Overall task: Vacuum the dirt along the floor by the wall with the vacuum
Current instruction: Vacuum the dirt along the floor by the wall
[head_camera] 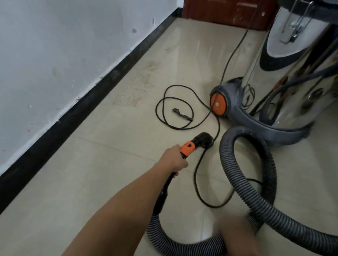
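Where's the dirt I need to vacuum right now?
In the head view, the dirt lies left of centre on the floor, beside the black baseboard, just left of the coiled power cord.

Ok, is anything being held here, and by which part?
The left hand grips the vacuum wand on its black tube just behind the orange collar. The right hand is blurred at the hose: cannot tell.

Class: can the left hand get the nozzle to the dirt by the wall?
Probably yes: the left hand grips the nozzle, and bare floor leads to the dirt; the cord lies just beside.
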`<state>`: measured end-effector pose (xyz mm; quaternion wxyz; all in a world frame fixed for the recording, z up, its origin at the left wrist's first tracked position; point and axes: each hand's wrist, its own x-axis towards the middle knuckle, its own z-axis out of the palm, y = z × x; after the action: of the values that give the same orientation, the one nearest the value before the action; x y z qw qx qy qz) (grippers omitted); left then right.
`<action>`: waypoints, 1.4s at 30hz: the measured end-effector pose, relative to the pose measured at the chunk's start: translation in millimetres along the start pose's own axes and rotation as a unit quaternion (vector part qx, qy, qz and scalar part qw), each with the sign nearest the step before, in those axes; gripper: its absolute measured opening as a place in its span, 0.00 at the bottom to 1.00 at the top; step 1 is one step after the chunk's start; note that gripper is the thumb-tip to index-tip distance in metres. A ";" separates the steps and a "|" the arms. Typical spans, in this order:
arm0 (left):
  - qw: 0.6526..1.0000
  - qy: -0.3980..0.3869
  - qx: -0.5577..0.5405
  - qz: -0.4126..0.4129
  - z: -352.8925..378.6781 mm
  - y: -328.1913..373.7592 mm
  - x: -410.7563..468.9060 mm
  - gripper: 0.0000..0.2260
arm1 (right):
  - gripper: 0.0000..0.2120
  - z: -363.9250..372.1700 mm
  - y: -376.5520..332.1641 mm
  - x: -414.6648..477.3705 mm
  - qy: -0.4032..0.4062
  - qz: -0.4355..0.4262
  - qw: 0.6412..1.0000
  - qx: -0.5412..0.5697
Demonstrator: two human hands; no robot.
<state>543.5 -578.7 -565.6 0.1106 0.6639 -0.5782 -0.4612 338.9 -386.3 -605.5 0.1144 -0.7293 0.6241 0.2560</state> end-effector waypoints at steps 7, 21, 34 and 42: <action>1.000 -0.019 -0.007 -0.022 0.1 2.8 8.7 0.14 | 0.18 3.0 8.5 3.3 0.065 0.027 0.997 -0.004; 0.918 0.218 -0.217 -0.249 -134.6 -162.1 -116.5 0.09 | 0.15 -37.6 -78.9 -8.8 0.042 -0.122 0.991 0.027; 0.795 0.076 -0.496 -0.342 -205.4 -10.7 -243.5 0.07 | 0.17 -188.7 -21.6 -126.0 -0.100 -0.038 0.976 0.188; 0.820 0.172 -0.471 -0.276 -260.4 181.6 -246.0 0.06 | 0.26 -344.9 74.0 -170.9 -0.071 0.047 0.943 0.321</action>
<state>638.6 -521.2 -179.6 0.3759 0.7312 -0.0550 -0.5666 331.3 -422.9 -215.3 0.3748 -0.6034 0.6970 0.0985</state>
